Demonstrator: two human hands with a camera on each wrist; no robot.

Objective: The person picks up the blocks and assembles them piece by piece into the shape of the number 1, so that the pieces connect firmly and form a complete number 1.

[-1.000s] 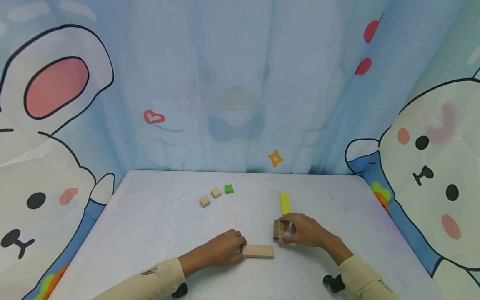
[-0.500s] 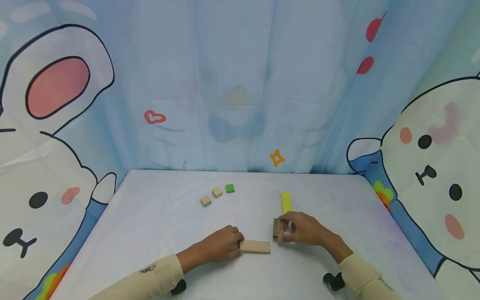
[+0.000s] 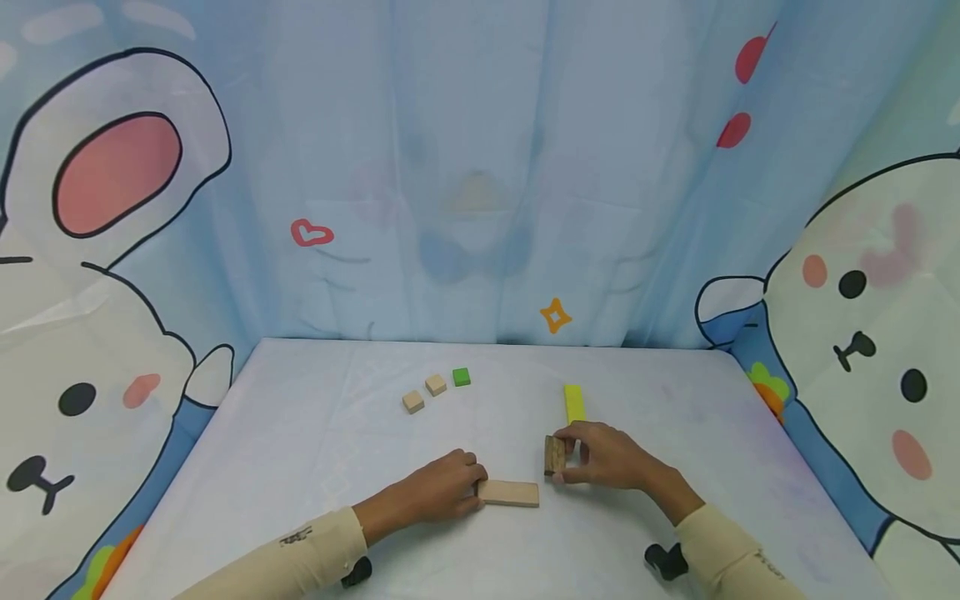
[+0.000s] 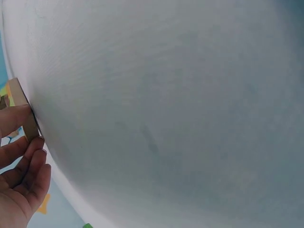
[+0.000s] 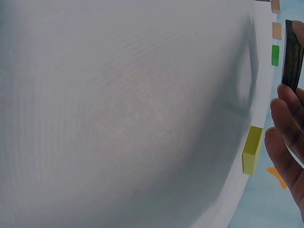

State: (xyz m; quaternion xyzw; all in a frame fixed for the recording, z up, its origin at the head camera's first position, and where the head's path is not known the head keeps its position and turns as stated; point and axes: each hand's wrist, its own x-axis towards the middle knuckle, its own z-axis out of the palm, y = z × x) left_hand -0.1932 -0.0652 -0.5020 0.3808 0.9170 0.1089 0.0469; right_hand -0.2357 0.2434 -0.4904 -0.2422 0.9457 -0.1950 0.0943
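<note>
My left hand pinches the near-left end of a flat, pale wooden block between thumb and fingers. The block lies lengthwise left to right, low over the white table; the left wrist view shows its narrow edge between the fingertips. To the right, my right hand holds a dark brown wooden block by its ends, thumb at the near end and fingers at the far one. In the right wrist view this dark block appears raised above the tabletop. A small gap separates the two blocks.
A yellow block lies just behind my right hand. Farther back on the table sit a green cube and two plain wooden cubes, one beside the other. A printed curtain hangs behind the table.
My left hand has shifted slightly away from me and to the left, carrying the pale block with it. The right hand and dark block have barely moved.
</note>
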